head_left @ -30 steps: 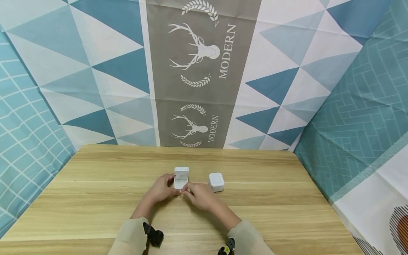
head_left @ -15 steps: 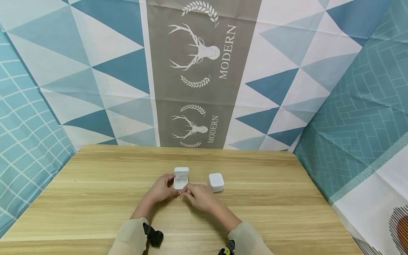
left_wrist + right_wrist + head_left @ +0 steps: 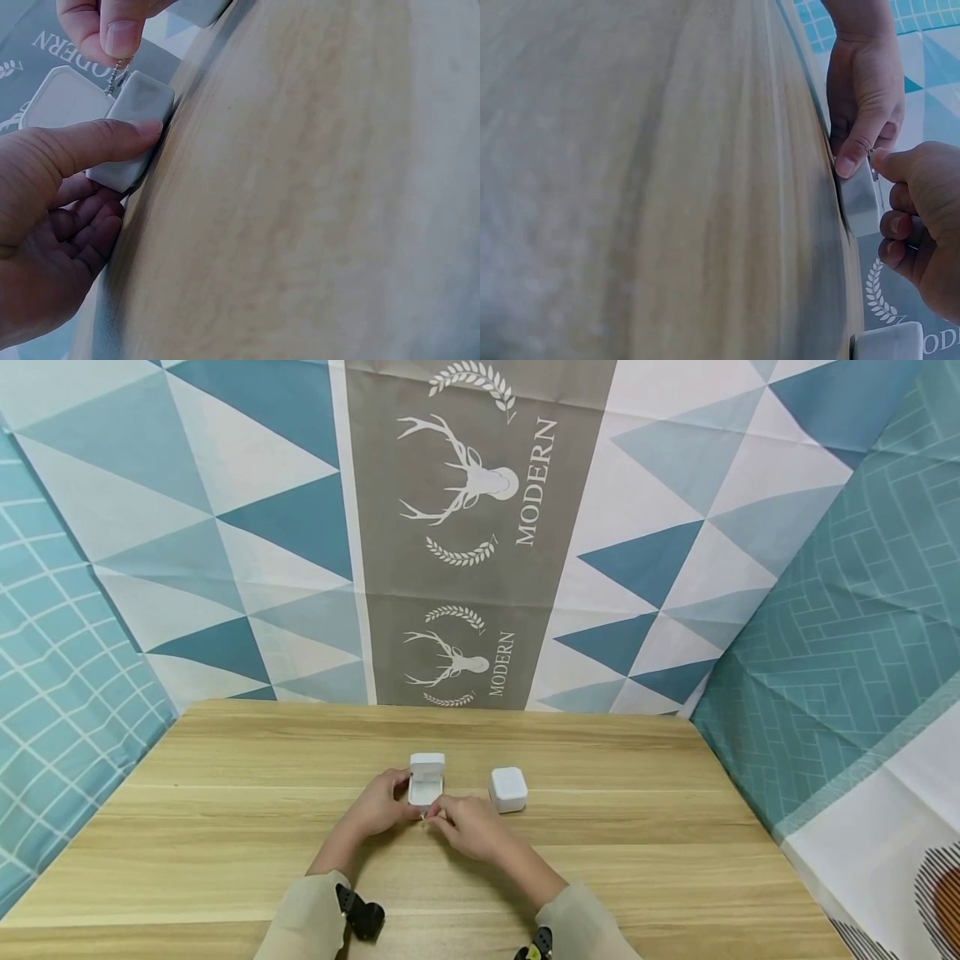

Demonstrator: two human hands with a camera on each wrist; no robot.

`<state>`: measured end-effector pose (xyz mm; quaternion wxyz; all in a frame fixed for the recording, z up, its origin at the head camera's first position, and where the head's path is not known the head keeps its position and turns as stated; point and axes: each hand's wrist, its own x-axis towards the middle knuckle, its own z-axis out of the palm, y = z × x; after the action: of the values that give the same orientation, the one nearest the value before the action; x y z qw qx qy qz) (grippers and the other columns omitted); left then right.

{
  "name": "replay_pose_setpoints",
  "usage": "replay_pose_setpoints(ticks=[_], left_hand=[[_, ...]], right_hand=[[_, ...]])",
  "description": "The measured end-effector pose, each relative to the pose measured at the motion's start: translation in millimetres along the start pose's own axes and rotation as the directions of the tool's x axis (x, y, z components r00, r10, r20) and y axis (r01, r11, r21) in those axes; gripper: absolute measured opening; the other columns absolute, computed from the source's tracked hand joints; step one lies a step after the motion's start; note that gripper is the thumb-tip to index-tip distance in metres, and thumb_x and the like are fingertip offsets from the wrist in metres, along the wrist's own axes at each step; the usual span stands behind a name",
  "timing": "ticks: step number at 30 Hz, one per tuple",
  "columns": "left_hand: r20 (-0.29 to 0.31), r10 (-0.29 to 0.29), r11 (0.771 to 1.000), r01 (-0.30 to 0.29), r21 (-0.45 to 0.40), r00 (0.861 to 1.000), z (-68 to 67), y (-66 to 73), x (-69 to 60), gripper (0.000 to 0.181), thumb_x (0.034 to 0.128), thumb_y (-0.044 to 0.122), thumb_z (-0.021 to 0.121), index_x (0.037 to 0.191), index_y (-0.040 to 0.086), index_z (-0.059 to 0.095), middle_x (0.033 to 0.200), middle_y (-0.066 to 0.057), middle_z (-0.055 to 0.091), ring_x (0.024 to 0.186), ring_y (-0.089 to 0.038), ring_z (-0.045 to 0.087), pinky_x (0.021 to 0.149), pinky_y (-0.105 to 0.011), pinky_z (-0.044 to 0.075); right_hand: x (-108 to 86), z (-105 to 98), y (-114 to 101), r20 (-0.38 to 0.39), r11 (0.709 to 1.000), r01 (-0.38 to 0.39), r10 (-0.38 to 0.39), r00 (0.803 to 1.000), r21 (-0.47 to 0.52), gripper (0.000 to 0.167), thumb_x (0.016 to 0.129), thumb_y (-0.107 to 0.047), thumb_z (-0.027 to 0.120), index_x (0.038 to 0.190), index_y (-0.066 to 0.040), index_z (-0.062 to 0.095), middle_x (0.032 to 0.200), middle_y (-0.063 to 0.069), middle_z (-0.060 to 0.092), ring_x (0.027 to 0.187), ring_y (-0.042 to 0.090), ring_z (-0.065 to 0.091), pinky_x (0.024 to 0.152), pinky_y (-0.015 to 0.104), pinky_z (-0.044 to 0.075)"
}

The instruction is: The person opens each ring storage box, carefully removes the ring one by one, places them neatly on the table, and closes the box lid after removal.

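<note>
A small white jewelry box (image 3: 425,791) stands on the wooden table with its hinged lid raised. My left hand (image 3: 381,803) holds it from the left; in the left wrist view the thumb lies along the front of the box (image 3: 142,99) and the other fingers are behind it. At the box's near right edge, my right hand (image 3: 467,824) pinches a thin, silvery, beaded piece of jewelry (image 3: 114,77) between thumb and fingertips. It hangs at the box's opening; whether it is a ring or a chain I cannot tell. The fingers hide part of it.
A second white box (image 3: 509,788), closed, stands to the right, just beyond my right hand. The wooden table (image 3: 600,760) runs back to a patterned cloth wall (image 3: 450,635). Cloth also hangs at both sides.
My right hand has shifted very slightly toward me, with the piece of jewelry still pinched at the box's front edge. The left hand and both boxes stay in place.
</note>
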<state>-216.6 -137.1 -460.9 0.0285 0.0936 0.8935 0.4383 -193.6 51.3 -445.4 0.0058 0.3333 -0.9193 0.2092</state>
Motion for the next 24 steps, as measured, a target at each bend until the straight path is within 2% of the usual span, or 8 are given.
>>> replay_pose_setpoints(ticks=[7,12,24], left_hand=[[0.002,-0.008,1.0,0.008,0.002,1.0,0.4,0.5,0.6,0.071,0.0692,0.011,0.08,0.131,-0.007,0.049,0.124,-0.022,0.056,0.12,-0.036,0.05,0.104,-0.049,0.039],[0.002,-0.008,1.0,0.008,-0.004,1.0,0.1,0.4,0.8,0.072,0.0684,0.011,0.08,0.131,-0.006,0.049,0.124,-0.022,0.056,0.12,-0.036,0.05,0.104,-0.049,0.039],[0.004,-0.007,1.0,0.007,0.013,1.0,0.4,-0.1,1.3,0.071,0.0693,0.01,0.079,0.131,-0.006,0.049,0.123,-0.021,0.057,0.119,-0.035,0.051,0.104,-0.049,0.039]], right_hand=[[-1.2,-0.4,-4.0,0.039,1.0,-0.013,0.012,0.999,0.018,0.016,0.093,-0.032,0.056,0.096,-0.02,0.065,0.078,-0.011,0.066,0.065,-0.004,0.05,0.06,0.013,0.043],[-1.7,0.5,-5.2,0.033,1.0,-0.006,0.007,0.999,-0.009,0.016,0.093,-0.034,0.056,0.095,-0.022,0.066,0.084,-0.011,0.068,0.072,-0.003,0.057,0.066,0.015,0.046],[-0.7,2.7,-6.3,0.037,0.999,0.018,-0.017,0.999,-0.027,0.015,0.093,-0.033,0.055,0.095,-0.023,0.065,0.087,-0.013,0.068,0.073,-0.003,0.057,0.066,0.014,0.046]])
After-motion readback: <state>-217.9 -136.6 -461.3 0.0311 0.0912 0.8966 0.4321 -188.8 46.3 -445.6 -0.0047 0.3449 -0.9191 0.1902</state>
